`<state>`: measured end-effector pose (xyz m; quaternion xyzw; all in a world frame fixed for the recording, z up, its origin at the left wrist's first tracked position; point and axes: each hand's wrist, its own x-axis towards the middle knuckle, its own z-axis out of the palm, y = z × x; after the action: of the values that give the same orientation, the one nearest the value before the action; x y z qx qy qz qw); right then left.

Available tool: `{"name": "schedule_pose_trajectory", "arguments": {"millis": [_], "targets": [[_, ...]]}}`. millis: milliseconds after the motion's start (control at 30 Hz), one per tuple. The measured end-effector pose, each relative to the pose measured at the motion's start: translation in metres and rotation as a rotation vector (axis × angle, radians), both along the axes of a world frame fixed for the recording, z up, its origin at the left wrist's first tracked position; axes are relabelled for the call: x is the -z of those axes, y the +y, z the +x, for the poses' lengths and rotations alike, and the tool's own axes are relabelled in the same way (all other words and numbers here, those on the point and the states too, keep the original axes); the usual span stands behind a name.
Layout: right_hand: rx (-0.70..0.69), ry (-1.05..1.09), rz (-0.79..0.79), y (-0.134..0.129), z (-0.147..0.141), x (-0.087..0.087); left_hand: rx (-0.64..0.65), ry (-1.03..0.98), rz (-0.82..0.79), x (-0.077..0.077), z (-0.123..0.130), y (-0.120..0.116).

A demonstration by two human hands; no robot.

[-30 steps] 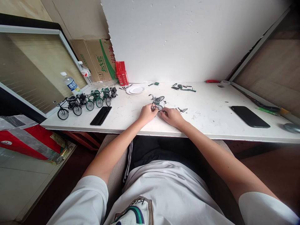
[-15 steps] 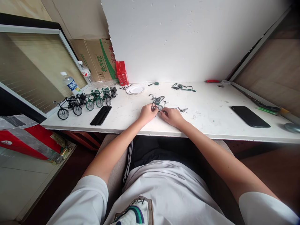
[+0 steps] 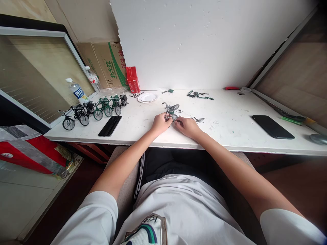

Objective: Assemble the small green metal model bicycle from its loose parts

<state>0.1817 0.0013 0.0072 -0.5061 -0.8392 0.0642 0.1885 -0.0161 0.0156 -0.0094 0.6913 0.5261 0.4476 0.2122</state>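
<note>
At the far left, a red bag (image 3: 28, 153) is seen beside the table (image 3: 224, 132), its contents hidden. On the table, a row of black and green model bicycles (image 3: 108, 111) is stood upright, and these seem to be fully put together, with wheels and handlebars fitted. Behind the row, a blue-labelled bottle (image 3: 78, 92) and a clear bottle (image 3: 94, 79) are seen, both capped; how much is held in either cannot be told. The inside of the cardboard box (image 3: 102, 64) at the back is not shown. A phone (image 3: 110, 126) is laid in front of the row, and a red carton (image 3: 133, 81) is set near a white plate (image 3: 148, 98), on which no parts can be seen.

In the middle, the half-built bicycle (image 3: 174, 107) is tilted on the table, its near wheel gripped by the closed fingers of the left hand (image 3: 160, 123). Both wheels and the handlebar appear to be in place; the remaining work seems to be on smaller fittings. The thumb and forefinger of the right hand (image 3: 189, 127) are brought nearly together at the wheel's edge; whether anything is pinched cannot be told.

Further right, small loose pieces (image 3: 201, 119) and a farther cluster of green and black parts (image 3: 205, 98) are left unattached. A black phone (image 3: 273, 127) is laid beyond them.
</note>
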Motion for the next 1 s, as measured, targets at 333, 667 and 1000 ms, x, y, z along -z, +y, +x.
{"name": "schedule_pose_trajectory", "arguments": {"millis": [333, 667, 1000], "targets": [[-0.005, 0.021, 0.002, 0.0012, 0.0004, 0.0013, 0.001, -0.006, -0.006, 0.0000, -0.0005, -0.0002], [-0.005, 0.021, 0.006, 0.0015, 0.0009, 0.0022, 0.005, -0.011, 0.001, 0.0001, -0.0006, -0.0005], [0.000, 0.011, 0.003, 0.0023, 0.0009, 0.0028, -0.007, -0.003, -0.003, -0.0020, 0.0001, -0.0020]]}}
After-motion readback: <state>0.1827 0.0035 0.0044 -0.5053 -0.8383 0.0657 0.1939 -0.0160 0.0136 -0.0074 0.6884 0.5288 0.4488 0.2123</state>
